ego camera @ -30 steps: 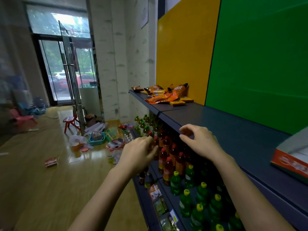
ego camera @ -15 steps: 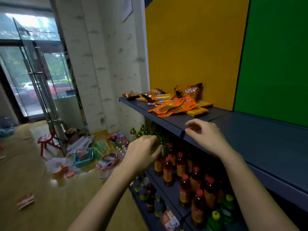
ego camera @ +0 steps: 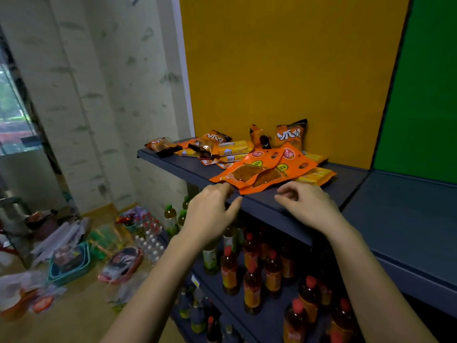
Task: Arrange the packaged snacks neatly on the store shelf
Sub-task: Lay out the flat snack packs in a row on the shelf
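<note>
A loose heap of packaged snacks lies on the dark blue top shelf (ego camera: 262, 204) against the yellow wall. Two flat orange packets (ego camera: 262, 170) overlap at the front. Behind them lie yellow cheese cracker packs (ego camera: 232, 149), and an orange bag (ego camera: 291, 134) stands upright at the back. A brown packet (ego camera: 160, 146) sits at the shelf's left corner. My left hand (ego camera: 210, 214) hovers at the shelf's front edge, fingertips touching the front orange packet's corner, holding nothing. My right hand (ego camera: 309, 206) rests over the shelf edge just in front of the orange packets, fingers loosely curled and empty.
Bottles with red caps (ego camera: 252, 280) and green caps (ego camera: 170, 216) fill the lower shelves under my hands. On the floor to the left lie bags, a teal basket (ego camera: 69, 263) and packs of water bottles (ego camera: 148, 236). The shelf continues to the right below a green panel (ego camera: 425, 95).
The view has moved closer to the snack heap. Both hands have risen and reached forward to the shelf's front edge, the left one now at the orange packet's corner.
</note>
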